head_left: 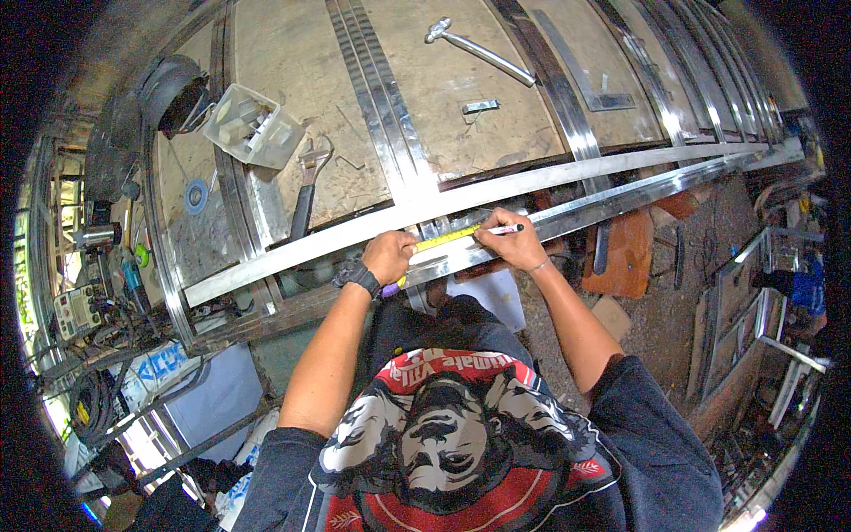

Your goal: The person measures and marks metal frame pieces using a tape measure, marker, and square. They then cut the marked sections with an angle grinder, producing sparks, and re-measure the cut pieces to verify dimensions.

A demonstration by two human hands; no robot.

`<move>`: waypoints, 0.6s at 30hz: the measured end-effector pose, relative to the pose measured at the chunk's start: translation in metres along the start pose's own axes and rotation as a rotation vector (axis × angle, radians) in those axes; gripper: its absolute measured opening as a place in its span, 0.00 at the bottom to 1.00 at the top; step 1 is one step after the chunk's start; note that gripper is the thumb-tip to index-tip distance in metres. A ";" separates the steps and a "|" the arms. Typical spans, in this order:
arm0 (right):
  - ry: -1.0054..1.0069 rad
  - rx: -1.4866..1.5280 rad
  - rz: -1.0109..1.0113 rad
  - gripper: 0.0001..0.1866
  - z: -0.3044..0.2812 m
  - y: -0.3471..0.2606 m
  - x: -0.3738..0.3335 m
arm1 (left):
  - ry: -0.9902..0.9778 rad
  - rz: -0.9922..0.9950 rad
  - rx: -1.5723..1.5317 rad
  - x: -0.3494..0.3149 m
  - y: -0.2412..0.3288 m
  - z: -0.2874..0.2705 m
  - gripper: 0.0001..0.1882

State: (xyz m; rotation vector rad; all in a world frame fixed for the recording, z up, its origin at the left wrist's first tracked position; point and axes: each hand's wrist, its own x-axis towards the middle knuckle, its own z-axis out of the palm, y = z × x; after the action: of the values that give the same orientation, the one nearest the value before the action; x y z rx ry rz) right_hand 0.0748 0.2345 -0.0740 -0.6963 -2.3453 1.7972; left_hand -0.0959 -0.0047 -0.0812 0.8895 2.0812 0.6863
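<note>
My left hand (388,257), with a black watch on its wrist, is closed around a tape measure. Its yellow blade (448,238) stretches to the right along a silver metal bar (523,232) at the table's near edge. Part of the yellow and purple case (393,286) shows below the left hand. Between the closed fingers of my right hand (514,244) is a white marker (505,230) with a dark end. This hand is at the right end of the visible blade; the marker's tip is hidden by the fingers. Beyond both hands runs a long flat metal bar (310,241).
On the worktable lie a hammer (479,51), an adjustable wrench (308,186), a steel square (612,101) and a small metal piece (480,106). A clear plastic bin (275,142) stands at the left. Metal strips (377,89) cross the tabletop. A brown board (625,253) is below right.
</note>
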 end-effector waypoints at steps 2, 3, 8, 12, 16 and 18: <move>-0.011 -0.027 0.007 0.10 0.000 0.003 0.000 | 0.012 0.005 0.005 0.001 -0.005 0.003 0.12; -0.017 -0.040 0.011 0.10 0.001 0.003 0.001 | 0.017 0.006 0.007 0.000 -0.004 0.003 0.12; -0.015 -0.010 -0.029 0.10 0.002 0.004 0.001 | 0.032 0.004 -0.003 -0.001 -0.005 0.004 0.12; -0.020 -0.027 0.010 0.10 0.001 0.001 0.001 | 0.019 0.044 0.026 0.000 -0.003 0.001 0.12; -0.016 -0.032 -0.018 0.10 0.002 0.007 0.002 | 0.026 0.048 0.020 -0.001 -0.002 0.001 0.12; -0.013 -0.038 -0.031 0.10 0.002 0.008 0.002 | 0.024 0.042 0.015 -0.001 -0.003 0.001 0.12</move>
State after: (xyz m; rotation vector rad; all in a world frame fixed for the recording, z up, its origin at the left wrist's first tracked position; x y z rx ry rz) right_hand 0.0747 0.2353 -0.0820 -0.6515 -2.3912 1.7546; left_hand -0.0953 -0.0067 -0.0835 0.9400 2.0961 0.7073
